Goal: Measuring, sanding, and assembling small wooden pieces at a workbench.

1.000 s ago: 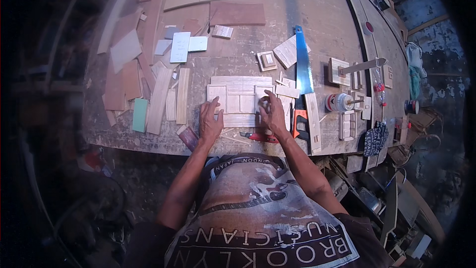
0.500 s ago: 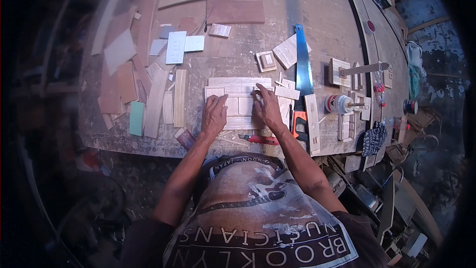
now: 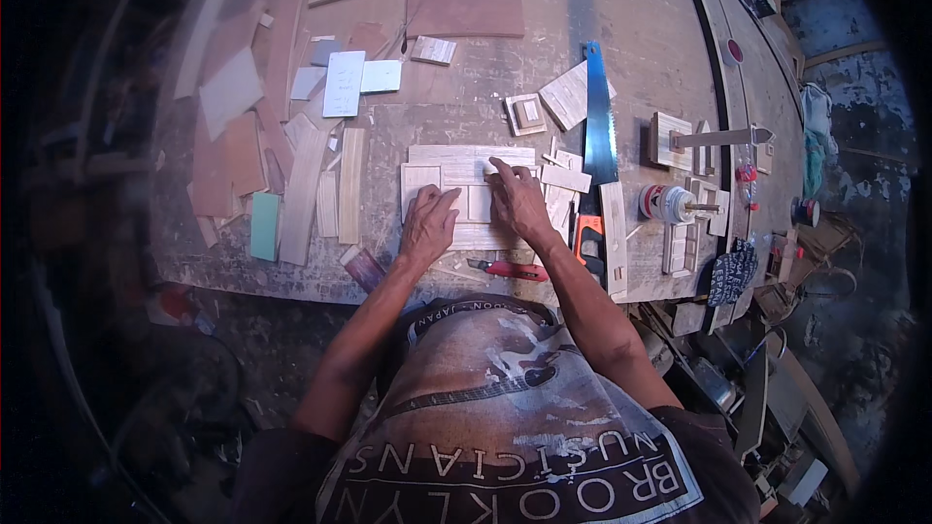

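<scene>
A pale wooden panel made up of several thin boards lies flat at the table's near edge, right in front of me. My left hand rests on its left part, fingers stretched out, beside a small square wooden piece. On the panel's right side, my right hand has its fingers bent and fingertips together near the upper board. Whatever those fingertips pinch is too small to make out. Below the panel lies a red utility knife. Small wooden offcuts lie just right of my right hand.
A handsaw with a blue blade and orange handle lies to the right. Beyond it are a glue jar with a stick in it and small wooden assemblies. Boards and scraps cover the left side, with white cards among them.
My right hand's fingertips have shifted slightly left along the panel. My left hand's fingers have moved a little right, away from the square piece. The whole view has shifted slightly.
</scene>
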A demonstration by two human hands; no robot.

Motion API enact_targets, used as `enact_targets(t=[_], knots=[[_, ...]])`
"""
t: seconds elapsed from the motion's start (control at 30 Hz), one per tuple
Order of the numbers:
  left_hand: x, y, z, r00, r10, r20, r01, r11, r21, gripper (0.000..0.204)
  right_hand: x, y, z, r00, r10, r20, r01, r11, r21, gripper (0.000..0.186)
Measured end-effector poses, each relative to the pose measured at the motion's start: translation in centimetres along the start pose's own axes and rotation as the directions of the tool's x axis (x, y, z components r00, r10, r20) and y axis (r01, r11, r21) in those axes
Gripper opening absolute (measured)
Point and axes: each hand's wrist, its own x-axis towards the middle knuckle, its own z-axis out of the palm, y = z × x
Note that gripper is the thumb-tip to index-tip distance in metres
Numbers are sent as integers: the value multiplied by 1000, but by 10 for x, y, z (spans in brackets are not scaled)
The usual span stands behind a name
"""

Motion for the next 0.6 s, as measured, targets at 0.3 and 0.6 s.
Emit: enact_targets(t=[0.3,0.6], knots=[[-3,3,3,998,-6,57,7,1000,-11,40,1,-2,-1,1000,-3,-25,4,1000,30,65],[9,0,-10,998,-60,-15,61,990,130,61,0,-1,-7,999,-36,-37,36,999,15,62]])
